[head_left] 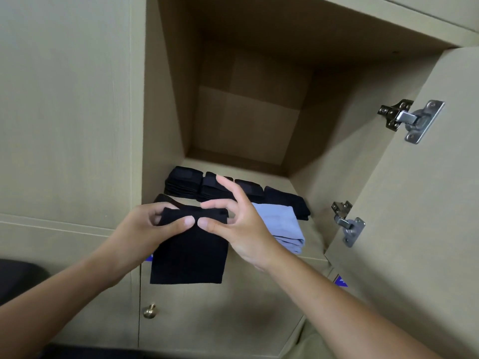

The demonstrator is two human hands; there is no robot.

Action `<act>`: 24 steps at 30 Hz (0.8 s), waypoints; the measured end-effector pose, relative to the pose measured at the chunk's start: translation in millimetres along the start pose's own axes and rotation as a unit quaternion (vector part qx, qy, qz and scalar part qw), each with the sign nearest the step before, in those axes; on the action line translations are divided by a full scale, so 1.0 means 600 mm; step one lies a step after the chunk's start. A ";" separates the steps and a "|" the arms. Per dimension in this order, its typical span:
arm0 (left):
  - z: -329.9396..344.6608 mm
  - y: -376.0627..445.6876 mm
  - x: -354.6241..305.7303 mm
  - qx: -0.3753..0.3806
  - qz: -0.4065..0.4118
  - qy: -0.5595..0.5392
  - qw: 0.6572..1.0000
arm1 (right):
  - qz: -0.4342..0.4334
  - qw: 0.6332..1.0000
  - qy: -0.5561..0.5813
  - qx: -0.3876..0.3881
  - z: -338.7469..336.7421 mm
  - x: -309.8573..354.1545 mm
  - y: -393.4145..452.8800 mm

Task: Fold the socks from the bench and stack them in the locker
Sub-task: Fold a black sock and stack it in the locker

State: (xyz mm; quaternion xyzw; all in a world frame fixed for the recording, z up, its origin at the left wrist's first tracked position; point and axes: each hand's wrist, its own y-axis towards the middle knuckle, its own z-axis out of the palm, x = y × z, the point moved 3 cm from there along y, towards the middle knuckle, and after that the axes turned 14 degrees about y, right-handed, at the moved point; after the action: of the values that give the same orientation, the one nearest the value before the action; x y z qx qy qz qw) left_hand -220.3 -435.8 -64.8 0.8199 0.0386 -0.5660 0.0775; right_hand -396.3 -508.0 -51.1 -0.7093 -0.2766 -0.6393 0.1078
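Observation:
A folded black sock (pixel 189 252) hangs in front of the open locker (pixel 171 99), its top edge level with the locker floor. My left hand (pixel 153 226) pinches the sock's top left part between thumb and fingers. My right hand (pixel 233 218) pinches the top right part with thumb and forefinger, its other fingers spread upward. Inside the locker, stacks of folded black socks (pixel 184 183) stand in a row along the floor. A folded light blue pile (pixel 282 226) lies in front of them on the right, partly hidden by my right hand.
The locker door (pixel 414 203) stands open on the right, with two metal hinges (pixel 409 117). Below the locker is a closed door with a brass knob (pixel 149 310). A dark object (pixel 18 278) sits at the left edge.

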 end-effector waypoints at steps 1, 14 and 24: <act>-0.001 0.000 0.000 -0.013 -0.003 -0.006 1.000 | 0.007 1.000 0.010 -0.006 -0.001 0.000 -0.002; -0.012 0.010 0.006 -0.130 -0.049 -0.203 0.969 | 0.128 0.975 0.173 -0.062 -0.021 -0.018 -0.010; 0.017 -0.009 -0.009 -0.147 -0.016 -0.094 0.985 | 0.000 0.981 0.115 -0.159 -0.044 0.007 -0.021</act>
State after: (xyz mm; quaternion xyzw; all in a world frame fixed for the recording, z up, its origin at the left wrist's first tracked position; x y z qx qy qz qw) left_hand -232.6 -432.4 -63.8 0.7420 0.1272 -0.6298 0.1914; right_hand -424.9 -509.9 -45.1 -0.6394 -0.1568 -0.7523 0.0245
